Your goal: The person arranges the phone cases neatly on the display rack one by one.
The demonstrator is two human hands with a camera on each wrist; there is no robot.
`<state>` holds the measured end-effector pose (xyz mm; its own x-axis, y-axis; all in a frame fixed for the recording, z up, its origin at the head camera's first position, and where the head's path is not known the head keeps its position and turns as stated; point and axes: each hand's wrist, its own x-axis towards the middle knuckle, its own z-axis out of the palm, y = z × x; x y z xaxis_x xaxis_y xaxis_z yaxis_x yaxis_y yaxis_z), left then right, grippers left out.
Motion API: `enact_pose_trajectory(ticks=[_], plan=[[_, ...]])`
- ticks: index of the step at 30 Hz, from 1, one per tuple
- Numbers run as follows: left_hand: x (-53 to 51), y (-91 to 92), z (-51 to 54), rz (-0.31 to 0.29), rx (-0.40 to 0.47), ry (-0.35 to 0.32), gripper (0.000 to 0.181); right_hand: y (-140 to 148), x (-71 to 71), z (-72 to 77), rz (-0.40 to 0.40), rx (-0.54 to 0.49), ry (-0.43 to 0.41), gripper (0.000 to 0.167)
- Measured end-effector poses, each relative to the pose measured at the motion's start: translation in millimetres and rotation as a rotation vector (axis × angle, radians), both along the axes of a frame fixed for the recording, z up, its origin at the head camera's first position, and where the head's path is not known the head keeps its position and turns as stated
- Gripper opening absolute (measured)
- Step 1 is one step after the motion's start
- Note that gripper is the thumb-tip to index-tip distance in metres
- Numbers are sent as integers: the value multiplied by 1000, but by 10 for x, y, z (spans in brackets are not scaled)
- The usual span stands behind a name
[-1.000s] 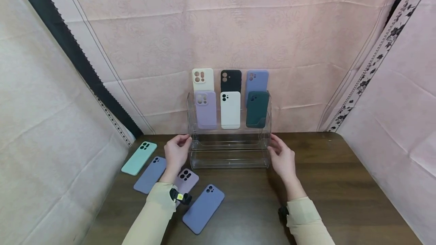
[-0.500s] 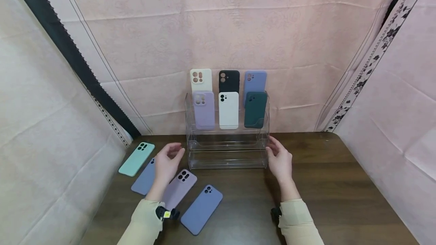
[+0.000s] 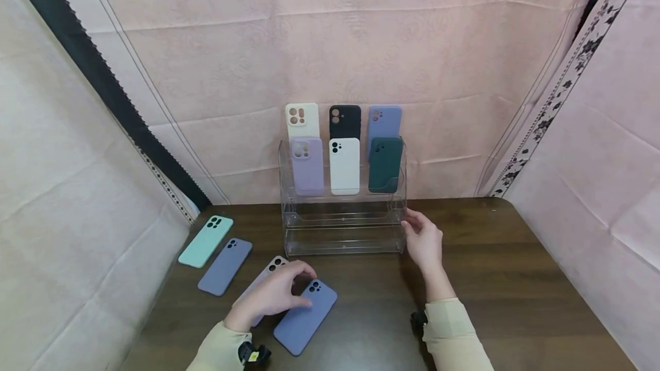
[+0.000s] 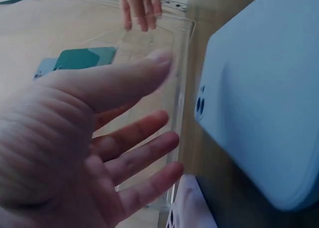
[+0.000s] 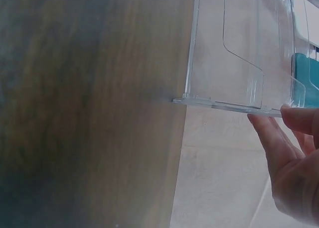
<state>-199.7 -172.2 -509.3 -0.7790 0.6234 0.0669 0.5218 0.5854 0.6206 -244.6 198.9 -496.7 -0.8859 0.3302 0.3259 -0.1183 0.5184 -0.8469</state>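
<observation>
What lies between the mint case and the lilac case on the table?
One blue case, lying on the table; the head view shows it.

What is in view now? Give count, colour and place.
Stand: one, clear, on the table
Table: one, brown, beneath the stand
Stand's rear row, left to right: three, cream case, black case, blue case
Stand's front row, likewise: three, lilac case, white case, dark green case
On table, left to right: four, mint case, grey-blue case, loose lilac case, nearest blue case
Backdrop: one, pinkish, behind stand
Side cloths: two, pale, either side
Dark trim: one, blackish, left
Floral trim: one, black-and-white, right
Sleeves: two, cream, forearms
Wrist straps: two, black, wrists
Left hand: one, bare, above the nearest blue case
Right hand: one, bare, at stand's right side
</observation>
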Motion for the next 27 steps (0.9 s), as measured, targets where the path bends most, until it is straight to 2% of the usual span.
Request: enact_pose_trajectory(ticks=[3,7,13,16,22,27], plan=[[-2,48,-37,-38,-65,-3,57,0,2,-1,6,-6,-7,31],[-24,97,-53,-40,-153,7,66,6,6,1,9,-7,-21,31],[-75,162,-35,-58,-229,13,77,16,13,12,16,-14,-20,31],[-78,197,-15,-63,-265,15,79,13,17,12,15,-17,-15,31],[-91,229,-40,-60,-310,-2,75,5,10,-3,16,-19,-15,31],[-105,261,-61,-28,-314,-38,74,5,8,-2,8,-7,-6,30]])
